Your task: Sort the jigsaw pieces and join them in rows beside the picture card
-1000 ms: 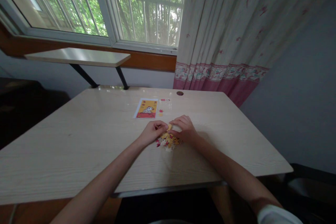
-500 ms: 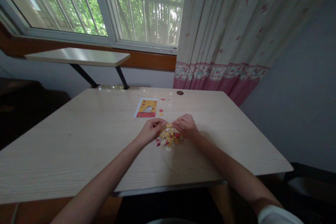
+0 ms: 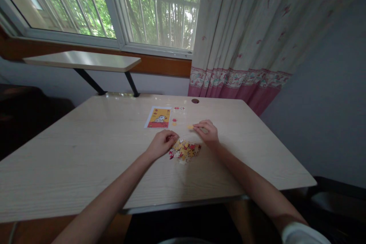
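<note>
A loose pile of jigsaw puzzle pieces (image 3: 185, 151) in yellow, red and white lies on the table. Beyond the pile, my right hand (image 3: 208, 133) pinches a yellow puzzle piece (image 3: 190, 127) by its right side, just over or on the tabletop. My left hand (image 3: 162, 144) rests at the pile's left edge, fingers curled in and thumb against them; whatever they may hold is hidden. Behind it lies a picture sheet (image 3: 158, 117) showing a white animal on yellow and red. A red piece (image 3: 174, 120) and a yellow piece (image 3: 174, 124) lie right of the sheet.
Several joined-looking red and white pieces (image 3: 179, 108) lie near the sheet's top right corner. The pale wooden table (image 3: 94, 152) has a round brown hole cover (image 3: 195, 101) at the back and a raised shelf (image 3: 85, 60) at back left. A curtain (image 3: 228, 53) hangs behind.
My right hand has moved away from the pile, forward and slightly right, carrying a yellow puzzle piece. My left hand has stayed almost in place; the two hands are now farther apart.
</note>
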{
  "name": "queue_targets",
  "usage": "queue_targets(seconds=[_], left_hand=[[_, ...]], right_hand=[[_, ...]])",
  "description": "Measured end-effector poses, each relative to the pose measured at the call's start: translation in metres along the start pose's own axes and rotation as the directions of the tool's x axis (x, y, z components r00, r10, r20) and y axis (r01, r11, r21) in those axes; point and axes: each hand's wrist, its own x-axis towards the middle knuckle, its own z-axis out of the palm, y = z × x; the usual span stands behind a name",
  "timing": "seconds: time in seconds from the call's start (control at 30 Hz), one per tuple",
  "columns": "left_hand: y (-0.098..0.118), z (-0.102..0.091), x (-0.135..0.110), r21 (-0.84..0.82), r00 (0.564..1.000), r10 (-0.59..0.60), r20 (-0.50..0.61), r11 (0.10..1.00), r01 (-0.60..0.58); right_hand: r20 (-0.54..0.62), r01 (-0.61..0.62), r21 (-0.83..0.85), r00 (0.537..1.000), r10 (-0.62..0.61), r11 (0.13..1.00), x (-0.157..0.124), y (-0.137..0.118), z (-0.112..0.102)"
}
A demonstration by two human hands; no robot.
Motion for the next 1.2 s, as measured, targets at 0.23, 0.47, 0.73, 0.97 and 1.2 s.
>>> queue_targets(seconds=[0.23, 0.47, 0.73, 0.97, 1.2], left_hand=[[0.0, -0.003, -0.001, 0.03, 1.0, 0.017, -0.011, 0.999, -0.017], [0.002, -0.004, -0.002, 0.042, 0.999, 0.026, -0.023, 0.999, -0.025], [0.004, -0.004, -0.002, 0.062, 1.0, 0.025, -0.015, 0.998, -0.024], [0.004, -0.004, -0.002, 0.071, 0.999, 0.03, -0.014, 0.997, -0.029], [0.002, -0.004, -0.002, 0.075, 1.0, 0.015, -0.005, 0.997, -0.014]], right_hand=[[0.315, -0.281, -0.166, 0.893, 0.321, 0.945, 0.02, 0.034, 0.04], [0.387, -0.291, -0.319, 0.829, 0.404, 0.902, 0.029, 0.04, 0.055], [0.379, -0.22, -0.369, 0.852, 0.362, 0.903, 0.026, 0.037, 0.055], [0.412, -0.166, -0.386, 0.849, 0.33, 0.907, 0.025, 0.034, 0.056], [0.381, -0.264, -0.303, 0.847, 0.37, 0.916, 0.028, 0.036, 0.054]])
